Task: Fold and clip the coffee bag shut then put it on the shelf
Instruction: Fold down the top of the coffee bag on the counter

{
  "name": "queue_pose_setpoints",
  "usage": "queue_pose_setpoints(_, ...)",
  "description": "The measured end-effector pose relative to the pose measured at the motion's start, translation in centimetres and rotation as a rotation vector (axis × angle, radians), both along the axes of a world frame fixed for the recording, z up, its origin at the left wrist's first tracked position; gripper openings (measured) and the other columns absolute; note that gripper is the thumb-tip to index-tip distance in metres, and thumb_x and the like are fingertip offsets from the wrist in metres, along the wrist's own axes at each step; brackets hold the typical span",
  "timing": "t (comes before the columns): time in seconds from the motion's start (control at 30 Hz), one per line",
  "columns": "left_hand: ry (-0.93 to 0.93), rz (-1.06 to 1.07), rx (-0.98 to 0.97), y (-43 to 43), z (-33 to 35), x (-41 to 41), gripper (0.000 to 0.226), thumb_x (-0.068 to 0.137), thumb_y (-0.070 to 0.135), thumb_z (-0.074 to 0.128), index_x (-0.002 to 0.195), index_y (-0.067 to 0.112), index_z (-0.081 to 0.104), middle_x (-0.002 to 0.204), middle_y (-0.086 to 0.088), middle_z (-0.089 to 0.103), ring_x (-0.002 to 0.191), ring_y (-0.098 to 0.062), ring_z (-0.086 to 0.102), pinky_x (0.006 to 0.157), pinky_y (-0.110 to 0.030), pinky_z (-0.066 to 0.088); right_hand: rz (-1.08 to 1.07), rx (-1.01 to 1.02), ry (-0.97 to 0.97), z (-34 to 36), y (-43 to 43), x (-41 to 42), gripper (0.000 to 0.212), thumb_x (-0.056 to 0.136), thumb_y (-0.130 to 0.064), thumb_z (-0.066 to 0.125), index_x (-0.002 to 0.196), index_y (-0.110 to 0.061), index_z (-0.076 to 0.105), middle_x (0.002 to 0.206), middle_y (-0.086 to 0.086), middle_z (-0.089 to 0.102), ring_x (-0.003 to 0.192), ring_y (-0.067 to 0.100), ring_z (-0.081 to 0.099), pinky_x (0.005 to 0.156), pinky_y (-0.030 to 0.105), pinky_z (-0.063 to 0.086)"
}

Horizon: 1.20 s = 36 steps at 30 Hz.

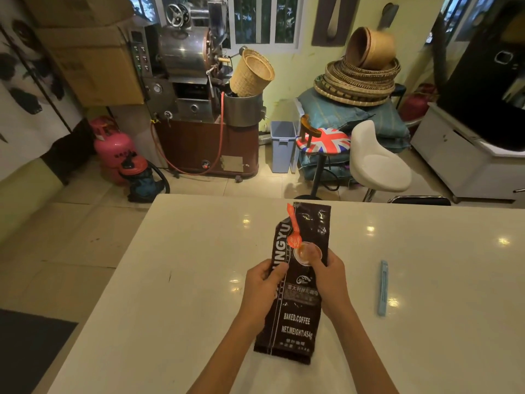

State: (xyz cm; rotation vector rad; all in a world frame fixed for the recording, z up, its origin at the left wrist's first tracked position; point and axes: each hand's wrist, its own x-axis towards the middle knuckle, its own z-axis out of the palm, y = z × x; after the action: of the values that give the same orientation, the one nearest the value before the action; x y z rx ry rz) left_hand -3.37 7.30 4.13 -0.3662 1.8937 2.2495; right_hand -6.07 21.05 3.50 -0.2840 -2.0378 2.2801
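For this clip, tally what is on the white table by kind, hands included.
Coffee bag: 1
Orange scoop on the bag: 1
Blue clip: 1
Hands, left hand and right hand, both holding the bag: 2
Total: 5

White table (176,280) — coffee bag (295,317) and blue clip (383,288) on it.

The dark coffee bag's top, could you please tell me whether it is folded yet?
Not folded: the dark coffee bag lies full-length, its top flat.
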Motion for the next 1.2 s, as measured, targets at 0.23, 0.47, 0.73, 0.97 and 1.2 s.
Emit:
queue_pose_setpoints(0.23, -0.039, 0.096, 0.079, 0.6, -0.6, 0.3, 0.009, 0.093, 0.012, 0.064, 0.099, 0.014, 0.071, 0.095, -0.010, 0.079, 0.088, -0.028, 0.076, 0.080, -0.042, 0.061, -0.155, 0.342, 0.121, -0.2, -0.4, 0.3, 0.017, 0.097, -0.024, 0.056, 0.089, -0.012, 0.064, 0.076, -0.005, 0.068, 0.065, -0.006, 0.064, 0.054, 0.009, 0.047)
queue_pose_setpoints(0.47, 0.208, 0.063, -0.294, 0.0, 0.3, -0.6, 0.009, 0.094, 0.022, 0.063, 0.096, 0.026, 0.071, 0.090, 0.004, 0.077, 0.082, -0.010, 0.074, 0.074, -0.029, 0.061, -0.209, 0.373, 0.103, 1.0, 0.8, -0.4, 0.052, 0.094, -0.036, 0.059, 0.142, -0.024, 0.040, 0.127, 0.003, 0.056, 0.107, 0.013, 0.059, 0.081, 0.021, 0.050)
queue_pose_setpoints(0.73, 0.306, 0.023, -0.444, 0.8, 0.4, 0.0, 0.014, 0.095, 0.027, 0.062, 0.106, 0.026, 0.069, 0.091, 0.018, 0.072, 0.088, 0.004, 0.068, 0.073, -0.009, 0.053, 0.609, 1.640, 0.540, 10.9, 0.4, -4.6, 0.031, 0.091, -0.052, 0.054, 0.111, -0.036, 0.070, 0.120, -0.012, 0.069, 0.126, 0.015, 0.048, 0.118, 0.045, 0.024)
queue_pose_setpoints(0.97, 0.227, 0.066, -0.319, 0.4, 0.9, 0.2, 0.008, 0.087, 0.029, 0.071, 0.090, 0.035, 0.068, 0.088, 0.011, 0.075, 0.081, -0.003, 0.072, 0.068, -0.019, 0.059, 0.676, 1.489, 0.563, 10.7, 1.9, -5.7, 0.018, 0.091, -0.039, 0.059, 0.095, -0.029, 0.074, 0.099, -0.012, 0.073, 0.096, 0.011, 0.053, 0.091, 0.034, 0.044)
queue_pose_setpoints(1.2, 0.179, 0.084, -0.216, 0.3, 0.9, 1.3, 0.011, 0.086, 0.030, 0.072, 0.092, 0.021, 0.069, 0.086, 0.003, 0.076, 0.078, -0.011, 0.074, 0.068, -0.026, 0.061, 0.506, 1.309, 0.638, 9.0, 3.4, -5.5, 0.011, 0.086, -0.028, 0.066, 0.084, -0.031, 0.077, 0.084, -0.023, 0.064, 0.090, 0.014, 0.053, 0.084, 0.030, 0.033)
